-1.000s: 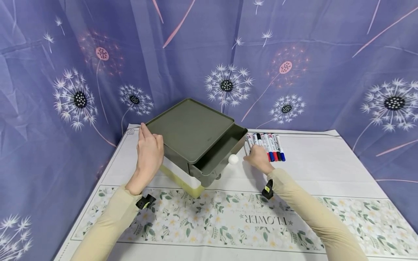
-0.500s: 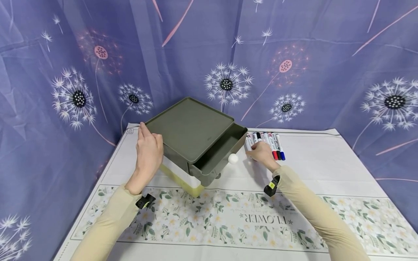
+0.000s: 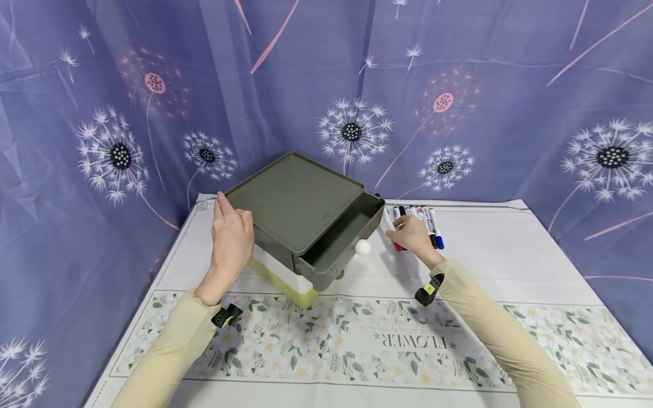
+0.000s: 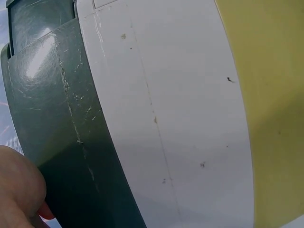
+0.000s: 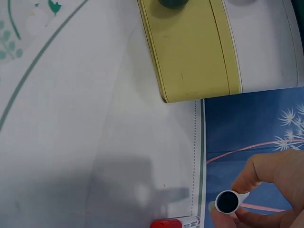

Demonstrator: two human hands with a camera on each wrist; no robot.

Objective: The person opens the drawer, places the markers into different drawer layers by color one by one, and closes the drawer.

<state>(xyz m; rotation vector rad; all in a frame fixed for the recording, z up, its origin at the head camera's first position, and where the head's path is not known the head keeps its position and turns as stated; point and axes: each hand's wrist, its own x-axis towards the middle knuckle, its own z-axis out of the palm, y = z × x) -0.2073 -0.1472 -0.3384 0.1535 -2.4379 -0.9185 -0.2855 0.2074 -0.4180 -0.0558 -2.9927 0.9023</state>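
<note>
We're watching the right hand (image 3: 414,235) pinch a marker (image 5: 227,202) near the open drawer (image 3: 370,226) — end-on to the wrist camera, most of the barrel hidden. Left hand (image 3: 232,241) rests straight-fingered against the box (image 3: 296,201) — mostly cropped from our left wrist view.

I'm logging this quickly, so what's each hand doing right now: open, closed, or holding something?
Left hand: open, resting against the drawer unit.
Right hand: holding a marker.
</note>
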